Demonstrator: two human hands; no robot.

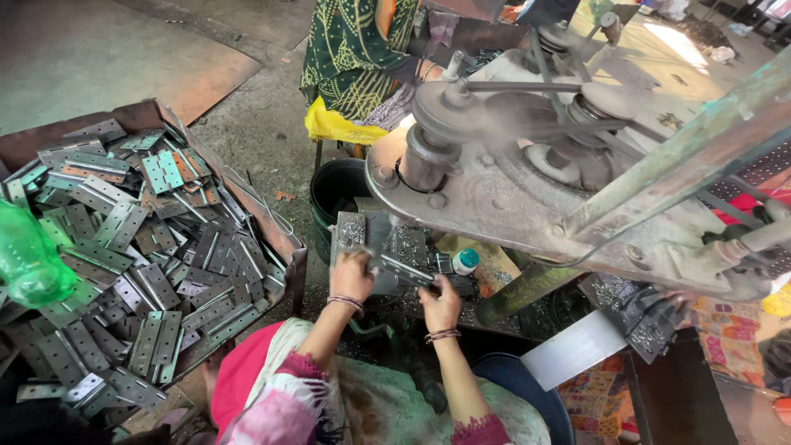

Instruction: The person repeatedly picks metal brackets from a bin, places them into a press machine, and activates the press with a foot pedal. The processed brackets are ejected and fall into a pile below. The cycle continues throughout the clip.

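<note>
Both forearms, bangles on the wrists, reach forward over a patterned lap. Left hand (352,276) and right hand (441,303) each grip one end of a flat grey perforated steel hinge (405,270), held on the work plate under the grey belt-driven drill press (494,177). Rusty metal bin (276,239) heaped with more hinges stands to the left, a translucent green plastic bottle (29,259) at its edge.

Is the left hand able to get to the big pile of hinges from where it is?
Probably yes. The left hand holds a hinge at the machine, and the bin of hinges sits open on that same side, with nothing between them.
</note>
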